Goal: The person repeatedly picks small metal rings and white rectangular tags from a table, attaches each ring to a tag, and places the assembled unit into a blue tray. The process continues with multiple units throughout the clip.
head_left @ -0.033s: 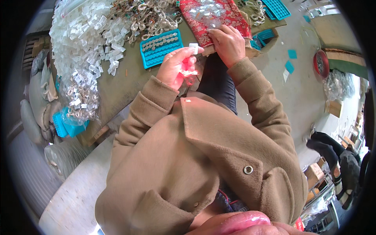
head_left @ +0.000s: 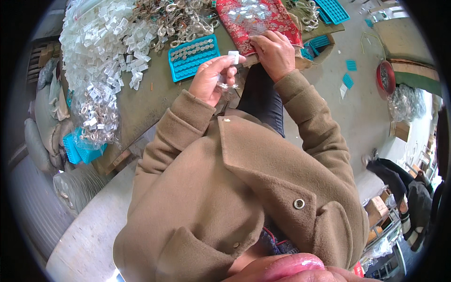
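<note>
Between the thumb and forefinger of my left hand (head_left: 209, 79) is a small white rectangular piece (head_left: 234, 57), held upright. A pale, clear loop-like part (head_left: 229, 86) hangs under the curled fingers; whether it joins the white piece I cannot tell. My right hand (head_left: 275, 54) rests at the near edge of a red patterned cloth (head_left: 293, 28), fingers bent and pressed together. Whatever its fingertips pinch is hidden. Small clear flat pieces (head_left: 249, 16) lie scattered on the cloth. Left of it, a blue tray (head_left: 191, 70) has rows of round clear pieces in its far part.
A large heap of white translucent pieces (head_left: 101, 42) covers the table's left side, beside a pile of looped cords (head_left: 181, 16). A bag of similar pieces (head_left: 97, 110) sits at the near left edge. Right are a box of blue trays (head_left: 319, 44), a red basin (head_left: 385, 77) and a person's legs (head_left: 394, 176).
The red glow on my left hand and the hanging loop is gone. Both hands stay nearly in place. At the right, the other person's leg has shifted slightly.
</note>
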A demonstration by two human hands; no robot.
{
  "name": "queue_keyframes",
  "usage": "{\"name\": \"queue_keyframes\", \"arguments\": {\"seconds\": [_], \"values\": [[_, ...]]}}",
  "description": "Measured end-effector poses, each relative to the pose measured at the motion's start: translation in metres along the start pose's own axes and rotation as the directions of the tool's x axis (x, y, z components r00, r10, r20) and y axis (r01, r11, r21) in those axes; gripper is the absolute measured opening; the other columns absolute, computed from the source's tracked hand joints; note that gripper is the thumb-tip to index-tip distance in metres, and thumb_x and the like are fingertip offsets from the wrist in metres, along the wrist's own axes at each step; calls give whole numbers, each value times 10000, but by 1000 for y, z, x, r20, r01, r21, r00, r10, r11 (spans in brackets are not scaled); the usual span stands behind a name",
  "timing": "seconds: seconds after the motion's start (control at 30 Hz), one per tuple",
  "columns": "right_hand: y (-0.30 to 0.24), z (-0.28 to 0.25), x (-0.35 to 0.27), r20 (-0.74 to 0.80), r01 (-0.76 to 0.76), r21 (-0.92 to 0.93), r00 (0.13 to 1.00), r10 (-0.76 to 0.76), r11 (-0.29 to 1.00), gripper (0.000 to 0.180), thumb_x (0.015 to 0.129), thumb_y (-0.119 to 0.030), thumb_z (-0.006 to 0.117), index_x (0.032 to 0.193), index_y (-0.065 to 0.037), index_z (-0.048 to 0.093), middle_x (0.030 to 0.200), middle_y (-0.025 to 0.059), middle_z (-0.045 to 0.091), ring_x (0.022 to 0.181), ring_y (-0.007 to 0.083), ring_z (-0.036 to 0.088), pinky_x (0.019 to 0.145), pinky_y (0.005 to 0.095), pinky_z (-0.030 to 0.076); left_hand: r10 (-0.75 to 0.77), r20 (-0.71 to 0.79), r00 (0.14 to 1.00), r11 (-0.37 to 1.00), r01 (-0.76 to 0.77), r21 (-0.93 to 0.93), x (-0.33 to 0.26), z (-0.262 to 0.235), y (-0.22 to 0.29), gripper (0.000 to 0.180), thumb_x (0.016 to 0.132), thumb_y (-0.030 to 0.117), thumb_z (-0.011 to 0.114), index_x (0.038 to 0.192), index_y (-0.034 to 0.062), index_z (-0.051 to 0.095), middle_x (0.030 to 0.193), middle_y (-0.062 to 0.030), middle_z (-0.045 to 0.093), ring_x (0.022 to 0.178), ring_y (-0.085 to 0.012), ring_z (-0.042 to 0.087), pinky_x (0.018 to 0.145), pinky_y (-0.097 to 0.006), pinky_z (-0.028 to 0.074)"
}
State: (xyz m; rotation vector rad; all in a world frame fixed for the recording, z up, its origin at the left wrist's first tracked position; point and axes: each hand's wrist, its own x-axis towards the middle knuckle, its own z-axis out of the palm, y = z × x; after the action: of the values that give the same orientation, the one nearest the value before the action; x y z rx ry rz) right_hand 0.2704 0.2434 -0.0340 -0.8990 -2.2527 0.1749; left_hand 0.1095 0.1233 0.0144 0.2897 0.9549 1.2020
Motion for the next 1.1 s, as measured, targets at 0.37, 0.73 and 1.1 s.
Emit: {"name": "queue_keyframes", "arguments": {"seconds": [0.37,0.73,1.1], "values": [[4,-8,3,52,-34,159,998,26,987,113,789,-242,700,810,-131,691,761,44,602,760,272,612,701,373,503,-46,-2,999,999,46,23,-4,-6,0,345,971,223,531,1183,-46,574,749,22,544,566,-27,480,485,-150,407],[24,-23,12,-16,-293,250,952,307,923,154,820,-240,675,902,-123,731,866,108,685,801,285,670,705,357,534,-57,-42,997,998,59,37,-14,-11,0,338,967,206,536,1185,-50,569,753,35,535,610,-12,470,489,-157,406],[42,-15,25,68,-339,-90,936,346,936,187,856,-272,630,925,-105,678,957,114,663,894,325,637,775,412,505,-16,-4,1000,998,16,55,-20,-15,1,364,985,264,512,1202,-22,573,760,30,559,574,-26,489,512,-184,451]]}}
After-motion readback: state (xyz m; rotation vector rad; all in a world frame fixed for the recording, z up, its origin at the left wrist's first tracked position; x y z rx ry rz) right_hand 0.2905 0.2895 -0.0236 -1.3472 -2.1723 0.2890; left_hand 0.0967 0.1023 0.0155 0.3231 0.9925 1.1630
